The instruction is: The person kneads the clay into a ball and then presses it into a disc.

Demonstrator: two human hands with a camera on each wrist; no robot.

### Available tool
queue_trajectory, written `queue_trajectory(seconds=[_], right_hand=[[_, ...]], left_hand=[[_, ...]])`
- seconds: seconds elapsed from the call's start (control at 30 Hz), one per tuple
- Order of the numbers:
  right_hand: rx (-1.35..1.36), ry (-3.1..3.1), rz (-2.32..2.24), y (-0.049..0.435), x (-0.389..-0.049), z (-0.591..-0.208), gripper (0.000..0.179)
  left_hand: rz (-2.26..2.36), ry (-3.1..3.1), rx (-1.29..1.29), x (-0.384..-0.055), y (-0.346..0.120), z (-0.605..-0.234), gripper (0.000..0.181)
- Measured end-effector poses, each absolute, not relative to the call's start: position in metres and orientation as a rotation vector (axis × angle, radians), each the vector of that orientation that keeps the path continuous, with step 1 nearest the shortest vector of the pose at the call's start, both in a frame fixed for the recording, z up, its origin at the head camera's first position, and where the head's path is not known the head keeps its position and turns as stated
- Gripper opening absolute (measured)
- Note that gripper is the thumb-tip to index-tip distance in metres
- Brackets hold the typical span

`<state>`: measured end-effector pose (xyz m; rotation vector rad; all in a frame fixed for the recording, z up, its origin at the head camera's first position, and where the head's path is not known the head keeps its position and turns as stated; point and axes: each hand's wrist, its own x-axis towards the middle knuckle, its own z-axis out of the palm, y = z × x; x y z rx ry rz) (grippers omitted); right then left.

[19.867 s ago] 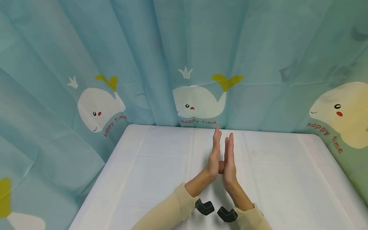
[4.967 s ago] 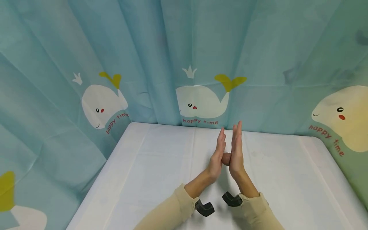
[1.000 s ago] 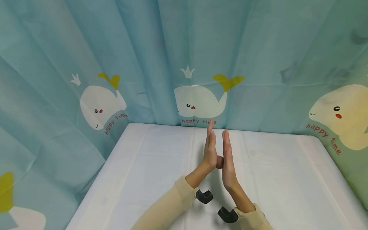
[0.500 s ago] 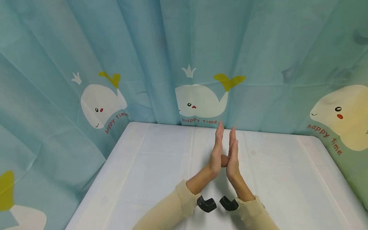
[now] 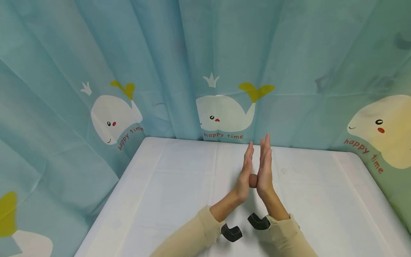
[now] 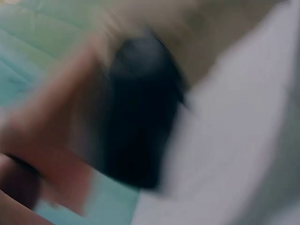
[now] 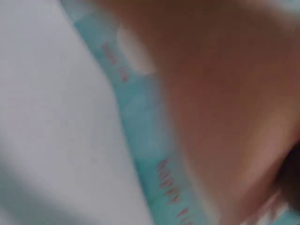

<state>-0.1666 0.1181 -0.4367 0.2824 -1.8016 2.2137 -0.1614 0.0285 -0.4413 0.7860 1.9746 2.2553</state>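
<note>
A small brown ball (image 5: 253,181), its material not clear, is held between my two palms in the head view. My left hand (image 5: 244,178) touches it from the left with straight fingers. From the right, my right hand (image 5: 265,175) presses on it, fingers also straight and reaching slightly farther forward than the left ones. Neither hand curls round the ball; the palms face each other over the table. Both wrist views are blurred. The left one shows the ball as a dark round shape (image 6: 18,185) at its lower left, the right one as a dark patch (image 7: 293,180) at its right edge.
Beneath the hands lies a white-covered table (image 5: 179,189). A blue-green curtain (image 5: 179,71) with printed whales hangs behind and beside it. Black curved wrist mounts stick out from the left cuff (image 5: 232,233) and the right cuff (image 5: 258,222).
The palms rub back and forth against each other. Since half a second ago the right hand has slid forward and the left slightly back; the ball between them has shifted a little right.
</note>
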Motion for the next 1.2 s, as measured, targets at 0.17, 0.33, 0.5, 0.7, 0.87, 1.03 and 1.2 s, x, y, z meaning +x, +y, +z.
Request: queue_trajectory(seconds=[0.17, 0.33, 0.5, 0.7, 0.87, 1.03, 1.2], right_hand=[[0.209, -1.845, 2.213, 0.116, -0.166, -0.459, 0.056], [0.302, -1.899, 2.176, 0.095, -0.137, -0.455, 0.056], [0.320, -1.856, 2.199, 0.093, -0.129, -0.433, 0.054], [0.180, -1.767, 2.276, 0.113, -0.158, -0.432, 0.052], [0.211, -1.857, 2.130, 0.113, -0.168, -0.454, 0.054], [0.364, -1.901, 2.185, 0.096, -0.143, -0.459, 0.055], [0.469, -1.871, 2.210, 0.086, -0.123, -0.445, 0.054]], left_hand=[[2.336, 1.867, 0.775, -0.161, 0.028, -0.426, 0.065], [2.342, 2.062, 0.734, -0.180, 0.022, -0.434, 0.064], [2.270, 2.164, 0.699, -0.183, 0.021, -0.450, 0.064], [2.249, 2.050, 0.767, -0.160, 0.029, -0.446, 0.062], [2.349, 1.892, 0.698, -0.163, 0.028, -0.429, 0.062], [2.338, 2.091, 0.665, -0.182, 0.021, -0.434, 0.063], [2.377, 2.169, 0.547, -0.196, 0.015, -0.449, 0.060]])
